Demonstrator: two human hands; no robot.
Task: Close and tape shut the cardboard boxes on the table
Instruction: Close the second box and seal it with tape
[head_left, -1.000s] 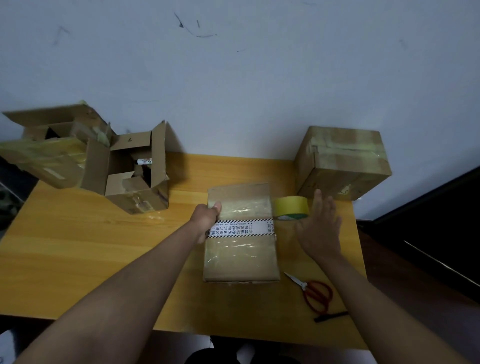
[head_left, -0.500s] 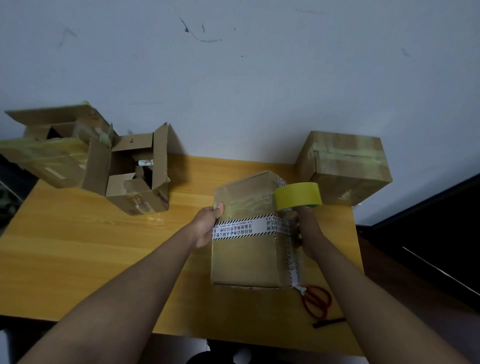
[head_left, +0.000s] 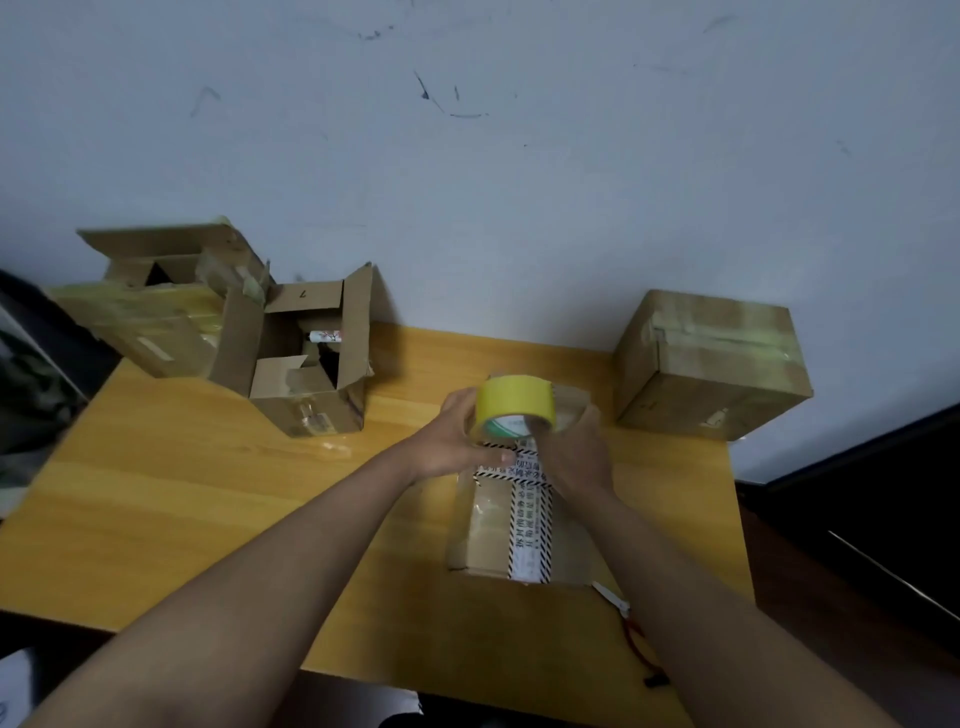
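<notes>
Centrally, both hands hold a yellow tape roll (head_left: 515, 404) above the far end of a closed cardboard box (head_left: 521, 525). The left hand (head_left: 457, 441) curls its fingers around the roll's left side; the right hand (head_left: 574, 452) grips the right side, with one finger entering the core. The box lies flat on the wooden table (head_left: 208, 499), directly below and nearer than the fingers. Its top carries clear film and crossed strips of white printed tape with black hatched borders.

Both hands and the roll cover the box's far end. Red scissors (head_left: 631, 631) lie at the near right corner of the box, mostly hidden behind the right forearm. Whether a free tape end is lifted cannot be determined.

Left of the fingers, an open box (head_left: 306, 364) stands with flaps raised, and a second open box (head_left: 156, 306) sits beyond it at the table's left edge. Right of the fingers, a taped box (head_left: 711, 364) rests at the far right corner. Bare tabletop extends left of the left forearm.
</notes>
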